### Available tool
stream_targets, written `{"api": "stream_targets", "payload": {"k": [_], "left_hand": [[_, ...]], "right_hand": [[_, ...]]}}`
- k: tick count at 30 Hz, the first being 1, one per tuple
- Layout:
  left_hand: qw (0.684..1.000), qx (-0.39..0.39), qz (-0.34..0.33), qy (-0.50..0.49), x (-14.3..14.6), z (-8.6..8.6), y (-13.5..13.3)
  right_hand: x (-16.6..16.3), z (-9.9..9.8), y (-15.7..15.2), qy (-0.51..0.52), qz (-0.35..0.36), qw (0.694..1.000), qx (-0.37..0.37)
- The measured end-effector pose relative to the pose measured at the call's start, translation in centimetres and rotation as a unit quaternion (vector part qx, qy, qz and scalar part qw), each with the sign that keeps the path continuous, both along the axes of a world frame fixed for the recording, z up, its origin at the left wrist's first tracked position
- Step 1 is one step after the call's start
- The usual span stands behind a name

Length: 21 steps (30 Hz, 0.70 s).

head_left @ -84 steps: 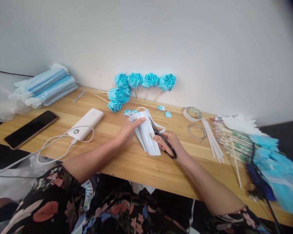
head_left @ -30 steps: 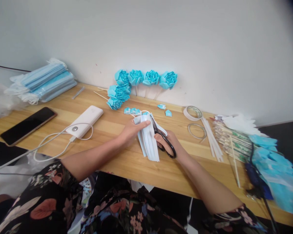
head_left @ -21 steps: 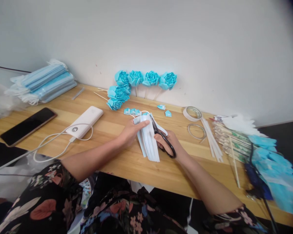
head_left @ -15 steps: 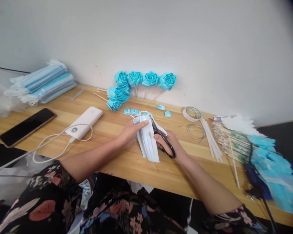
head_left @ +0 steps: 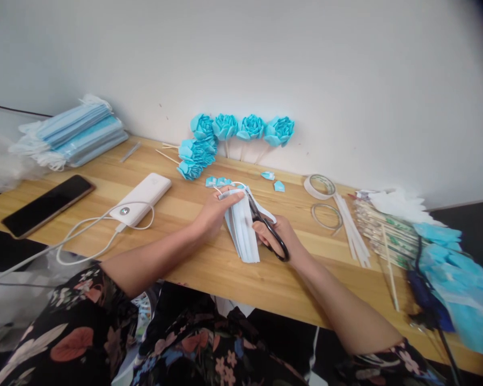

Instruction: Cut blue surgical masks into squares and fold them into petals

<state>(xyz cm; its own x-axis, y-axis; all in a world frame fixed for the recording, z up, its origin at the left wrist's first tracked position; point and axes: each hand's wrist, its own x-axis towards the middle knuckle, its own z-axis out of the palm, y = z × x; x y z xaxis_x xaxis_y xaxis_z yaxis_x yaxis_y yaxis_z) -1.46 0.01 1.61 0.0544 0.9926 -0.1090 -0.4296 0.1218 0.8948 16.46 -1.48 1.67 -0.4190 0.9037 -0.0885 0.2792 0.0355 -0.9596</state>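
Between my hands hangs a light blue pleated face mask (head_left: 242, 236), its upper end pinched by my left hand (head_left: 216, 208), thumb across the front. My right hand (head_left: 280, 236) is closed around black-handled scissors (head_left: 279, 245). Their blades lie along the mask's right side, where a narrow strip curls away to the right. White ear loops show at the top of the mask. Just behind it lie several small folded blue pieces (head_left: 218, 182), and two more pieces, one of them a petal-shaped piece (head_left: 279, 186), rest farther right.
Several blue flowers (head_left: 252, 127) on sticks lean by the wall. A mask stack (head_left: 80, 131), phone (head_left: 48, 205) and cabled power bank (head_left: 143, 198) are on the left. Tape (head_left: 320, 186), a wire coil (head_left: 326, 216), white strips (head_left: 352, 230), wrapped sticks and blue fabric (head_left: 454, 273) occupy the right.
My left hand has shifted slightly on the mask's top, and the mask's lower end has swung a little up and left. The scissors remain at its right side. The view has shifted slightly.
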Motion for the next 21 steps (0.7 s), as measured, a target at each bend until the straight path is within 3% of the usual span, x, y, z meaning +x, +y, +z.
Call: {"api": "stream_targets", "payload": {"k": [21], "left_hand": [[0.999, -0.016, -0.031, -0.039, 0.08, 0.04, 0.05]], "right_hand": [[0.0, 0.35, -0.17, -0.004, -0.03, 0.999, -0.011]]}}
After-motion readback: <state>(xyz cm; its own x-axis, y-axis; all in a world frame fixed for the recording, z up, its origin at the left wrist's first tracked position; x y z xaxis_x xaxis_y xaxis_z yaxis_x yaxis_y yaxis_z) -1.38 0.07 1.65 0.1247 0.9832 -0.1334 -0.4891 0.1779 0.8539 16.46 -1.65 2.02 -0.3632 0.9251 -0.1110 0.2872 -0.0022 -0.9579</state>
